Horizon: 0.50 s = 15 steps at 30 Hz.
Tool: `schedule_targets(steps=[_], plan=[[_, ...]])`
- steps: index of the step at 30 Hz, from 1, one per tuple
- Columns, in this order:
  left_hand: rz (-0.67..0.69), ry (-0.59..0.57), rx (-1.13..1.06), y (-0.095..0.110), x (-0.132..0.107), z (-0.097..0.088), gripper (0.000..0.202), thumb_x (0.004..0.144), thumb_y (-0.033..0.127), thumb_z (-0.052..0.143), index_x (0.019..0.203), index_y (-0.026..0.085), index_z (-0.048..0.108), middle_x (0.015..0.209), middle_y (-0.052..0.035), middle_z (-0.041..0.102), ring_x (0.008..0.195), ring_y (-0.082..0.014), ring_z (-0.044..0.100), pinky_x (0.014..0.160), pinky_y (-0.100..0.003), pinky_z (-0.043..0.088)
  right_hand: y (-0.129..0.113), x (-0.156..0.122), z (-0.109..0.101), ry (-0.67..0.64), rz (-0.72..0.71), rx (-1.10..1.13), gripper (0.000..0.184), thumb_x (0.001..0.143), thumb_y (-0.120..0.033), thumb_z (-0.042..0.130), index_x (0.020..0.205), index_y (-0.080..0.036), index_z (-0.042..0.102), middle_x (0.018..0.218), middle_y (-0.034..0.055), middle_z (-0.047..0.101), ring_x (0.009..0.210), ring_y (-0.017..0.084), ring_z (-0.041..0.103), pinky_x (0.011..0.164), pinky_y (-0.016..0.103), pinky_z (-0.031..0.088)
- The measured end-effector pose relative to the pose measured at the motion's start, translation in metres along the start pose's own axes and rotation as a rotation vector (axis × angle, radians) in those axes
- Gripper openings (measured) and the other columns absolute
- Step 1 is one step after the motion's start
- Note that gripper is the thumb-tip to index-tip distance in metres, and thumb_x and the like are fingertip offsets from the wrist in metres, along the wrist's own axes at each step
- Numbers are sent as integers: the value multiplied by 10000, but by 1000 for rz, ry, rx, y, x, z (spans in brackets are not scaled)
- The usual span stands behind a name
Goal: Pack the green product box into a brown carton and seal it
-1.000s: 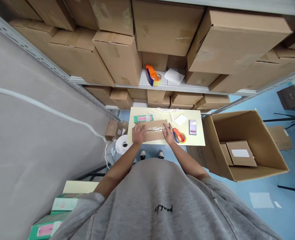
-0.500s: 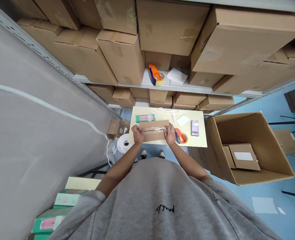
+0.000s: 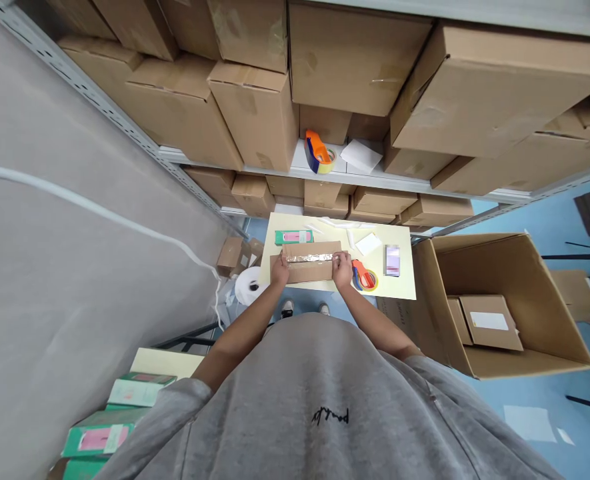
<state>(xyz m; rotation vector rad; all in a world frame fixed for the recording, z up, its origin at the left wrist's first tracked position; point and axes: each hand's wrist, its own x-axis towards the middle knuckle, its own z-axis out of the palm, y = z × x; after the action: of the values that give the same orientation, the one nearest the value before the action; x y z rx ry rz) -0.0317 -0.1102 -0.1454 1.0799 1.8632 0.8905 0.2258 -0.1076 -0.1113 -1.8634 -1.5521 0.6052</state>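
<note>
A small cardboard box (image 3: 309, 272) lies on the pale yellow table (image 3: 399, 287), a shiny, crinkled clear strip running along the seam between its top flaps. Whether that strip is tape or wrapping inside, I cannot tell. My left hand (image 3: 279, 271) grips the box's left end, fingers closed over its edge. At the opposite end my right hand (image 3: 343, 269) is closed on the box, fingertips by the seam. Just right of that hand rests an orange and blue tape dispenser (image 3: 365, 276). Behind the box is a green and pink product box (image 3: 293, 237).
White paper (image 3: 369, 243) and a phone-like flat item (image 3: 392, 260) lie on the table's right side. A large open carton (image 3: 495, 267) with smaller boxes stands to the right. Shelves (image 3: 395, 177) of boxes rise ahead, holding another tape dispenser (image 3: 319, 153). A white roll (image 3: 248, 287) stands left.
Both hands have shifted slightly at the box's ends, the right fingers curling in more. The shiny strip along the seam shows wider and brighter. The camera view has tilted a little.
</note>
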Motion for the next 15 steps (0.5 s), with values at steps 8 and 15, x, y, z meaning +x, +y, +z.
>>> schedule_targets(steps=[8, 15], plan=[[431, 0, 284, 43, -29, -9, 623, 1023, 409, 470, 1625, 273, 383, 1720, -74, 269, 1622, -312, 87, 1302, -586, 111, 0, 1, -1, 18, -3, 50, 228, 985, -371, 462, 1070, -240, 629, 1220, 106, 589, 1119, 256, 571, 1020, 384, 467], [537, -156, 323, 60, -37, -4, 616, 987, 319, 499, 1597, 265, 433, 1703, -45, 315, 1629, -266, 23, 1301, -576, -79, 22, -2, -16, 133, 19, 179, 322, 1018, -402, 363, 1099, -235, 626, 1284, 132, 574, 1275, 249, 536, 1118, 411, 423]])
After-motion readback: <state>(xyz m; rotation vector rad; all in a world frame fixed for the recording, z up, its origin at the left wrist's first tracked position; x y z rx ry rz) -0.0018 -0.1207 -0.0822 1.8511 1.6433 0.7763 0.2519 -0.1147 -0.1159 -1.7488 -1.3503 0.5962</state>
